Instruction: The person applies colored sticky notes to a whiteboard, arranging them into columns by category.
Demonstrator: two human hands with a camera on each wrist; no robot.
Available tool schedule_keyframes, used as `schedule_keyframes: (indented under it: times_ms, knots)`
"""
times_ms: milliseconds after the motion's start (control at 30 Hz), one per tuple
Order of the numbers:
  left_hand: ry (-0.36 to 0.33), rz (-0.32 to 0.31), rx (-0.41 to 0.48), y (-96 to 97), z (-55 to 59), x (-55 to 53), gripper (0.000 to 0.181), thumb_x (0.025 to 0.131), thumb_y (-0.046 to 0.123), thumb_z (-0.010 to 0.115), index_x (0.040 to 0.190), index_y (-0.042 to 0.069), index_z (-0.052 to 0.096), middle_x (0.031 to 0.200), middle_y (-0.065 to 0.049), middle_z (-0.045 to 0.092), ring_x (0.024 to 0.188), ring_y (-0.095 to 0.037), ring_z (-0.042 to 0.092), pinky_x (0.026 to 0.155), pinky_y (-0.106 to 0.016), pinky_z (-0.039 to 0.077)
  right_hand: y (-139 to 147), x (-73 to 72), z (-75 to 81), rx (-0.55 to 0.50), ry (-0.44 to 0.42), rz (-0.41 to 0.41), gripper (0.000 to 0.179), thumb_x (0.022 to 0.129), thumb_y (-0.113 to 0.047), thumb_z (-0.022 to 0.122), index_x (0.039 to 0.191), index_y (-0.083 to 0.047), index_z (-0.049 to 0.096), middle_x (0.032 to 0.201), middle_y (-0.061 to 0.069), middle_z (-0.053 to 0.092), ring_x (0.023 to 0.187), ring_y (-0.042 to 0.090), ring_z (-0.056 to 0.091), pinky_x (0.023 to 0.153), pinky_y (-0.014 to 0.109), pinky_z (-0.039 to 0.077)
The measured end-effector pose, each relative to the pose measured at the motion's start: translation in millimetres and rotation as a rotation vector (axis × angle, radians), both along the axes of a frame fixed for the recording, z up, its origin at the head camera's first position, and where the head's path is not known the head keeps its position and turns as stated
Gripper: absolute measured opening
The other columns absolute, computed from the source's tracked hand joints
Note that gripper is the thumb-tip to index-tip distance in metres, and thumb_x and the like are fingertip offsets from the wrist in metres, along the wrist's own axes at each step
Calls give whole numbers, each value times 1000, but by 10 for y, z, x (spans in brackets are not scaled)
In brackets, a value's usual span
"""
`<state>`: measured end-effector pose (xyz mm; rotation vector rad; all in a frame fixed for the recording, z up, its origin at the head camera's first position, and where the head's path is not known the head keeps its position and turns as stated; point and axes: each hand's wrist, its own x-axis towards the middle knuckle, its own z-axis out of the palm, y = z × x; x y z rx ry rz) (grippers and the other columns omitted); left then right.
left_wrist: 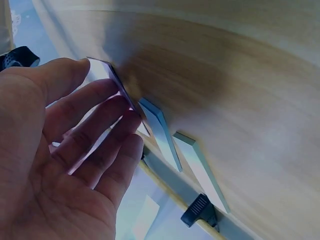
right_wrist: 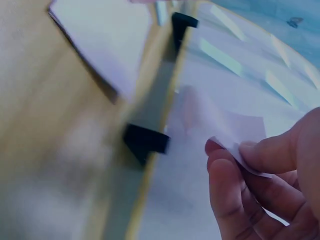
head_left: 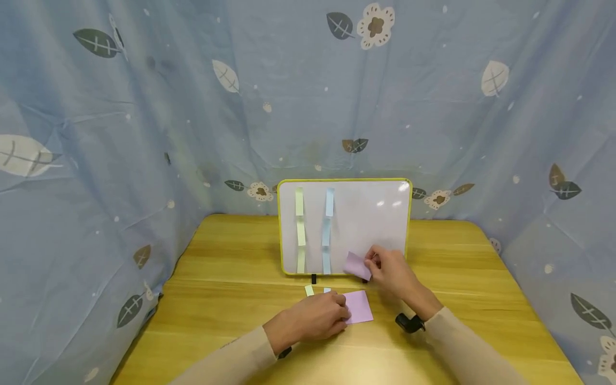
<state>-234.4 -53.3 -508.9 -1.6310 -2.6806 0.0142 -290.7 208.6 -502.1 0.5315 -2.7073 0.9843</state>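
Between thumb and fingertips, my right hand [head_left: 394,272] pinches a purple sticky note [head_left: 355,264] in front of the whiteboard's lower right part. The right wrist view shows the note [right_wrist: 254,129] bending where the thumb presses it. My left hand [head_left: 317,316] holds the left side of a square purple sticky note pad [head_left: 361,307] on the table. In the left wrist view its thumb is at one corner of the pad [left_wrist: 99,69], its fingers along the side. A whiteboard [head_left: 370,219] with a yellow frame stands behind both hands.
Green paper strips [head_left: 299,202] and blue paper strips [head_left: 329,202] form two columns on the board's left half. Near the left hand lie a narrow blue pad [left_wrist: 161,134] and a narrow green pad [left_wrist: 200,169]. Black feet [head_left: 314,278] support the board. A patterned curtain [head_left: 308,107] surrounds the table.
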Motion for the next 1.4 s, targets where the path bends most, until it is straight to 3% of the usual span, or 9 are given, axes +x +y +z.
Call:
schedule_keyframes:
  times_ms: [133,333,567,733,833,1033,1133,1267,1400]
  knots:
    - [-26,22,22,-46,2,7,13,116,32,74,115,26,86,111,11,76,98,-3,68,90,-17,58,57,-21,118,-90,-23,-8,2,110,-7,79,109,-5,79,91,8,86,75,11,74,65,24,57]
    - [-88,61,23,-68,-31,17,29,116,42,74,136,24,87,128,10,80,113,-2,75,99,-18,62,144,14,210,-251,-59,-20,17,114,-7,75,128,-1,83,112,24,89,70,18,83,62,26,66]
    - [-147,101,60,-56,172,-80,32,116,39,75,140,22,86,143,7,80,131,-8,77,110,-23,63,173,22,342,-446,-2,10,21,115,-4,72,133,6,79,124,33,85,82,23,90,72,29,71]
    - [-44,94,187,-170,430,-178,29,115,35,77,135,16,87,137,2,82,125,-15,80,109,-29,65,99,-22,398,-455,103,9,20,114,-4,74,130,4,82,119,29,87,96,37,91,80,16,67]
    - [28,91,283,-248,583,-247,26,115,32,79,132,15,88,133,0,84,123,-19,81,107,-33,67,71,-35,422,-442,170,9,18,112,-4,78,127,1,85,115,24,89,101,35,91,83,10,64]
    - [168,115,470,-333,870,-498,22,113,25,81,131,14,88,132,-3,84,122,-23,82,106,-40,68,57,-87,504,-455,269,64,21,107,2,81,125,-4,87,119,21,89,108,-4,83,90,10,63]
    - [236,143,559,-361,994,-639,22,110,21,85,130,12,87,131,-6,84,120,-26,82,104,-43,69,57,-141,537,-467,320,89,21,105,5,82,124,-3,88,121,22,88,111,-12,79,95,12,63]
    - [306,204,651,-370,1156,-812,24,109,19,85,132,10,86,132,-10,82,119,-31,81,103,-47,68,48,-222,592,-483,389,119,20,104,9,82,122,1,87,124,22,88,122,-5,81,101,15,64]
    - [328,267,696,-344,1307,-970,30,112,19,82,140,9,83,140,-13,79,124,-35,77,105,-52,65,47,-312,636,-465,469,160,22,101,13,82,120,3,86,127,23,87,130,18,84,105,18,64]
